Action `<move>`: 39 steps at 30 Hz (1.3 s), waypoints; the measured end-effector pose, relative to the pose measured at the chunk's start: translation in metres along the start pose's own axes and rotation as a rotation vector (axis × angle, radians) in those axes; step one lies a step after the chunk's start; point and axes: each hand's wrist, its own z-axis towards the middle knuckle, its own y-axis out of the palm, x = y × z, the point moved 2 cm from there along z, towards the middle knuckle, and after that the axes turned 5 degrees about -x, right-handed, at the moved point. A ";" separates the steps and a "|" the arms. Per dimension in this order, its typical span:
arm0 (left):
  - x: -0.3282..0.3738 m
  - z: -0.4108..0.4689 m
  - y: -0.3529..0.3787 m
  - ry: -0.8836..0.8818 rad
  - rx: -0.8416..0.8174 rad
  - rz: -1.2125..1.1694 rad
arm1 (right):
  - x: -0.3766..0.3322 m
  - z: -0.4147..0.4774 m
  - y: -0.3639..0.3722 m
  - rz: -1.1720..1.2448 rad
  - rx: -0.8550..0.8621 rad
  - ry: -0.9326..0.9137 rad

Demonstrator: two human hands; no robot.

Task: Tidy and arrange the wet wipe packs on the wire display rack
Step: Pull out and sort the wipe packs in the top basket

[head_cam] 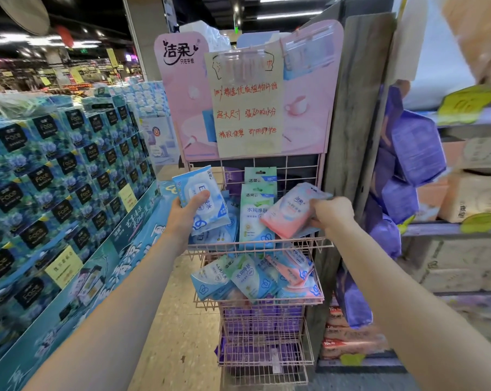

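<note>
The left hand (186,214) grips a blue pack (202,201) of wet wipes at its lower left edge. The thumb is laid across the front of the pack and the other fingers are hidden behind it. This pack is lifted and tilted above the left side of the top basket (255,244) of the pink wire rack (264,372). The right hand (333,214) holds a pink pack (288,213) by its right end, with the fingers curled round that end. It seems a second thin pack lies under the pink one in the same grip, but the view is not sharp enough to be sure. Between the two grips, green packs (255,210) stand upright in the top basket, one behind another. Just under the left hand's pack, more blue packs (219,237) lie in the same basket. Below both hands, the second basket (258,299) holds a mixed heap of blue, green and pink packs in disorder. Lower still are purple packs (261,317). Above the hands, a handwritten paper sign (247,108) hangs on the pink header board (182,94). Left of the left hand are stacked blue boxes (55,179), and right of the right hand hang purple bags (416,153).
</note>
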 end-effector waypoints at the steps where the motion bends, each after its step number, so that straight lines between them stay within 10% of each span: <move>1: -0.001 0.001 0.000 0.002 0.005 0.000 | 0.006 0.004 0.001 -0.029 0.025 -0.021; 19: -0.002 0.004 -0.005 -0.001 -0.026 -0.030 | -0.047 -0.047 -0.019 -0.105 0.125 -0.522; 25: -0.005 0.005 -0.002 0.022 -0.011 -0.033 | -0.018 -0.036 0.008 -0.618 -0.089 -0.450; 31: -0.005 0.006 -0.003 0.031 -0.005 -0.034 | -0.019 -0.027 0.000 -0.500 -0.004 -0.484; 39: -0.004 0.004 0.000 0.024 -0.001 -0.035 | -0.005 -0.007 -0.023 -0.999 -0.109 -0.296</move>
